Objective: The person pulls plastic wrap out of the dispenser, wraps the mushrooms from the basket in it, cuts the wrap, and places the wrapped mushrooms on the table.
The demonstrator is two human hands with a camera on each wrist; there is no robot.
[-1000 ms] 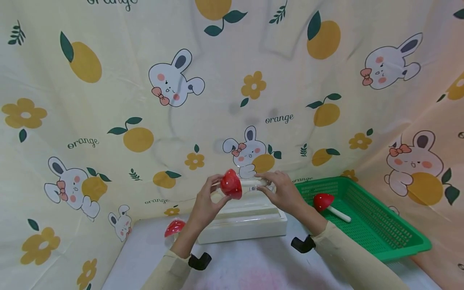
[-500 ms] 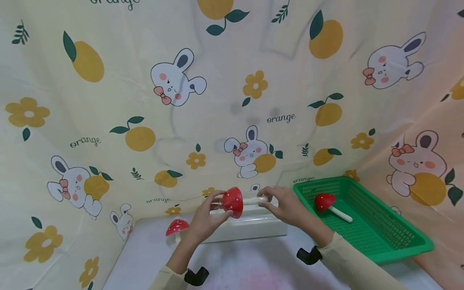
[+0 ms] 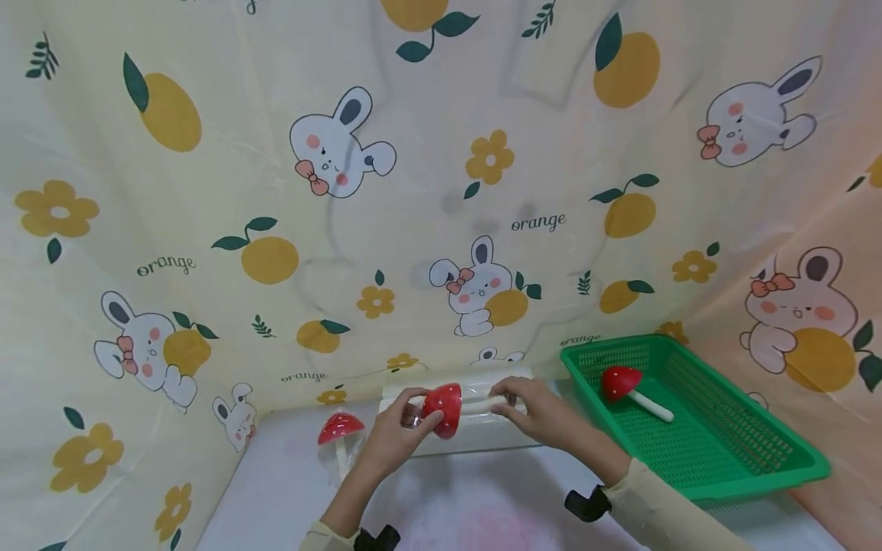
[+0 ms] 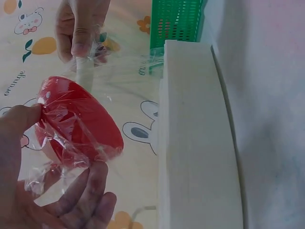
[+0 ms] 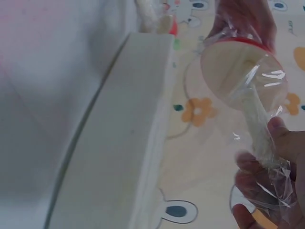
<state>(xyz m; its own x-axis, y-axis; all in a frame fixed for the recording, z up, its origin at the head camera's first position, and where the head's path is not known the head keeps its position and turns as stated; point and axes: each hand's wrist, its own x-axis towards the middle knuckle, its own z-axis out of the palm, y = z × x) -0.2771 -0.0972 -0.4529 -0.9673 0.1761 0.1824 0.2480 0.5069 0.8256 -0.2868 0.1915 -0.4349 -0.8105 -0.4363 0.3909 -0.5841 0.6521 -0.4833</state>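
A toy mushroom (image 3: 443, 411) with a white-dotted red cap lies sideways between both hands, above the front of a long white box (image 3: 475, 441). The left hand (image 3: 394, 435) grips the cap, thumb on one side and fingers on the other. At the other end, the right hand (image 3: 540, 413) pinches the white stem (image 5: 255, 124) between thumb and fingers. Clear plastic film (image 4: 69, 131) covers the cap and clings in creases round the stem. In the left wrist view, loose film stretches from the stem toward the white box.
Left of the box stands another red-capped mushroom (image 3: 341, 427) in clear film, partly behind the left forearm. A green basket (image 3: 723, 496) on the right holds one unwrapped mushroom (image 3: 622, 383). A patterned cloth (image 3: 413, 191) hangs behind the table.
Both hands have lowered the mushroom from above the box to in front of its upper part. Their grips on the cap and stem stay the same.
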